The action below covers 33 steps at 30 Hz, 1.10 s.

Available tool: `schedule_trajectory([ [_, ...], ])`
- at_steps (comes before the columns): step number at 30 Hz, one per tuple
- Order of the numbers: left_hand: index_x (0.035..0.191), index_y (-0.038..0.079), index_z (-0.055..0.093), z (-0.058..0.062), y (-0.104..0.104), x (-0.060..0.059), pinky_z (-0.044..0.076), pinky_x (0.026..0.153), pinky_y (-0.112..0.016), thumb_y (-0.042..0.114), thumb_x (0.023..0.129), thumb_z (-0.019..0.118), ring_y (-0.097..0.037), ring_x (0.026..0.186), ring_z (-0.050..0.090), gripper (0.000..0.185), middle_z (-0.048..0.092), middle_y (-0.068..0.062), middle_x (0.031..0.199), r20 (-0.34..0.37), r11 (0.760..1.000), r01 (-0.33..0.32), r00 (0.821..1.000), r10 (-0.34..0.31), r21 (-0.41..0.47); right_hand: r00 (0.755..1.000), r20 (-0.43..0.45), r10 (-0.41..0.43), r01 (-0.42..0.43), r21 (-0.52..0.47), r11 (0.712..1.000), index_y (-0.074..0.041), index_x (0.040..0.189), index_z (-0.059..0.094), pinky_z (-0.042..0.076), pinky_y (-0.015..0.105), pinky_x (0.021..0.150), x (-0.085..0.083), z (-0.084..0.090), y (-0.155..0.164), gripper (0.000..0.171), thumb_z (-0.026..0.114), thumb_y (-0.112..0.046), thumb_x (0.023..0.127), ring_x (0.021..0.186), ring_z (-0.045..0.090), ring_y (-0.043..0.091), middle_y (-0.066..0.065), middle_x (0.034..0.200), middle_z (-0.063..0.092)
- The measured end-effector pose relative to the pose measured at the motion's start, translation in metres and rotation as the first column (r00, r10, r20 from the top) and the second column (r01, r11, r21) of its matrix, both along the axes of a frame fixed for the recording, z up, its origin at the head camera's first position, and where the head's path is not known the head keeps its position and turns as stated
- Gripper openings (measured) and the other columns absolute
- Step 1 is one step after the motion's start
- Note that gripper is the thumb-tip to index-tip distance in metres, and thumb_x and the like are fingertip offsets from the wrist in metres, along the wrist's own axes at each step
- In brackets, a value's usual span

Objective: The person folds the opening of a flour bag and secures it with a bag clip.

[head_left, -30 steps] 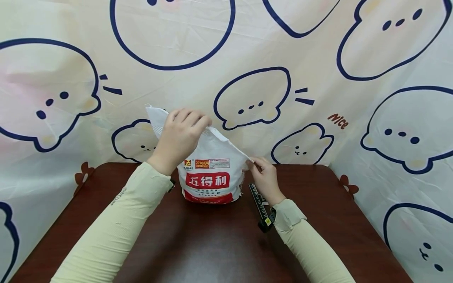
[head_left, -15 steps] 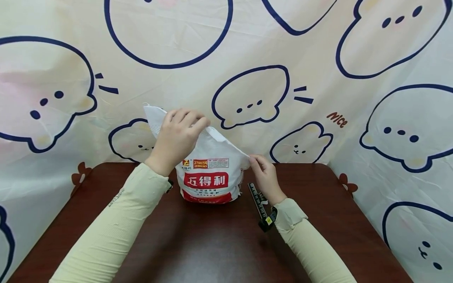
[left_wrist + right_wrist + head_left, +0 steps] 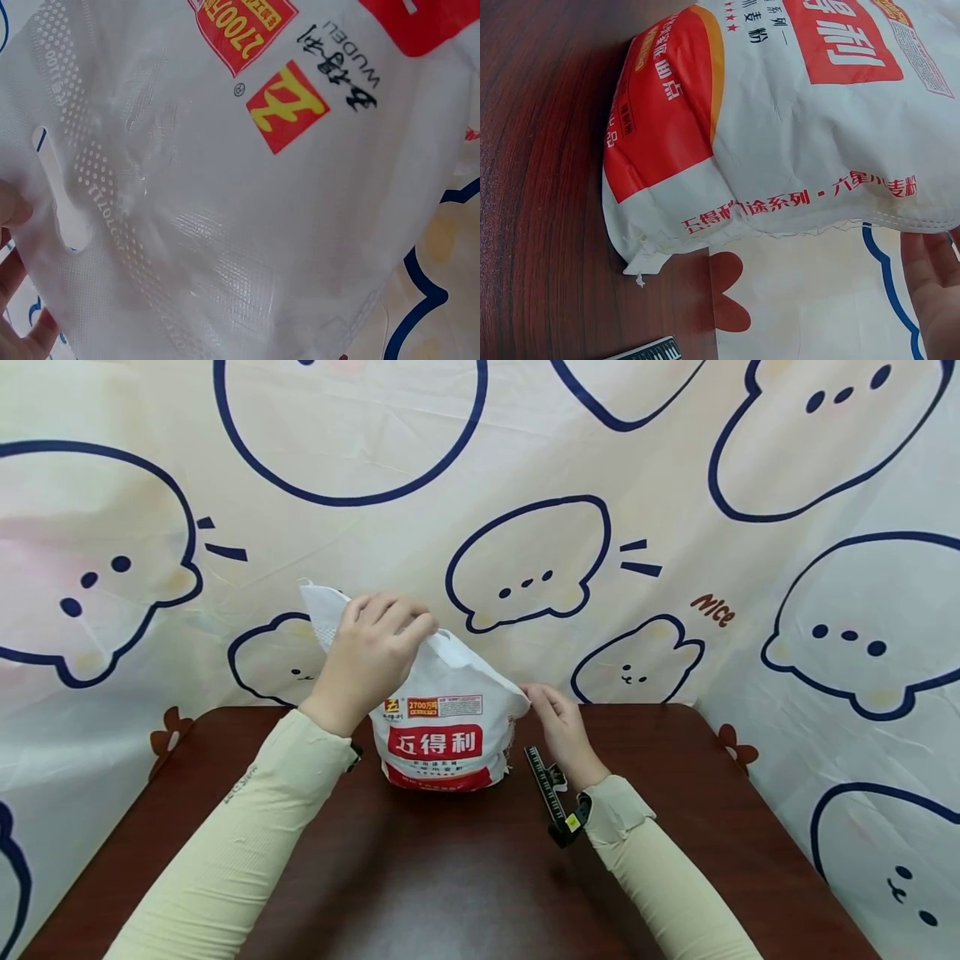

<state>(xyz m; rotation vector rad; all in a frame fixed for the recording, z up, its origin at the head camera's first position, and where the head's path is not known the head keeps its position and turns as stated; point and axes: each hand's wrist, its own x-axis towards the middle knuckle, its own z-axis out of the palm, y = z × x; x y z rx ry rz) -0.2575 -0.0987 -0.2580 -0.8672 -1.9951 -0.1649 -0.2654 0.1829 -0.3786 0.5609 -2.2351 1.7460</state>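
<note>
A white woven flour bag (image 3: pixel 442 727) with a red label stands near the far edge of the dark wooden table (image 3: pixel 450 877). My left hand (image 3: pixel 375 652) grips the raised top edge of the bag from above, fingers curled over it. In the left wrist view the bag (image 3: pixel 262 187) fills the frame, with its cut-out handle hole (image 3: pixel 60 202) beside my fingertips (image 3: pixel 15 300). My right hand (image 3: pixel 558 727) pinches the bag's right top corner. The right wrist view shows the bag's red-printed side (image 3: pixel 780 127) and my fingers (image 3: pixel 937 285) at its stitched seam.
A black ruler-like strip (image 3: pixel 551 789) with white marks lies on the table beside my right wrist, and is also in the right wrist view as a black strip (image 3: pixel 649 351). A cloth backdrop (image 3: pixel 675 527) printed with cartoon figures hangs behind and on both sides of the table.
Hardly anything moved. My right hand crept slightly up and left along the bag's corner; the left hand kept its hold on the top edge.
</note>
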Motion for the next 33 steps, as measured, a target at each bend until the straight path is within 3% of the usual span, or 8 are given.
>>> schedule_trajectory([
  [8, 0.107, 0.005, 0.070, 0.002, -0.001, 0.001, 0.048, 0.094, -0.058, 0.004, 0.091, 0.071, -0.037, 0.109, 0.061, 0.016, 0.068, -0.017, 0.112, 0.011, 1.000, 0.010, 1.000, -0.010, 0.000, 0.997, 0.049, 0.055, -0.055, 0.008, 0.998, -0.005, 0.132, 0.062, 0.044, 0.051, 0.108, 0.002, 0.003, 0.002, 0.037, 0.053, -0.030, 0.107, 0.124, 0.057, 0.026, 0.011, 0.134, 0.060],
  [21, 0.111, 0.004, 0.071, 0.007, 0.003, 0.003, 0.041, 0.101, -0.057, 0.023, 0.095, 0.051, -0.037, 0.111, 0.058, 0.032, 0.068, -0.017, 0.114, 0.075, 0.999, 0.035, 0.996, -0.037, 0.021, 0.996, 0.062, 0.066, -0.069, 0.045, 0.997, -0.009, 0.133, 0.062, 0.051, 0.039, 0.101, 0.004, 0.004, 0.000, 0.035, 0.062, -0.027, 0.102, 0.114, 0.061, 0.025, 0.009, 0.129, 0.061],
  [30, 0.120, 0.005, 0.069, 0.013, 0.008, 0.005, 0.040, 0.104, -0.057, 0.040, 0.092, 0.063, -0.035, 0.113, 0.058, 0.045, 0.068, -0.017, 0.117, 0.136, 1.000, 0.028, 0.990, -0.027, -0.002, 0.993, 0.101, 0.055, -0.060, 0.050, 0.997, -0.006, 0.136, 0.059, 0.050, 0.039, 0.103, 0.005, 0.006, -0.001, 0.037, 0.062, -0.021, 0.102, 0.118, 0.059, 0.028, 0.014, 0.132, 0.060],
  [33, 0.126, 0.006, 0.066, 0.015, 0.009, 0.006, 0.041, 0.105, -0.056, 0.043, 0.090, 0.066, -0.036, 0.113, 0.059, 0.051, 0.067, -0.017, 0.120, 0.145, 1.000, 0.024, 0.989, -0.021, -0.017, 0.994, 0.091, 0.053, -0.059, 0.059, 0.997, -0.001, 0.135, 0.058, 0.051, 0.035, 0.100, 0.015, 0.016, -0.004, 0.037, 0.062, -0.017, 0.102, 0.116, 0.060, 0.029, 0.016, 0.130, 0.060],
])
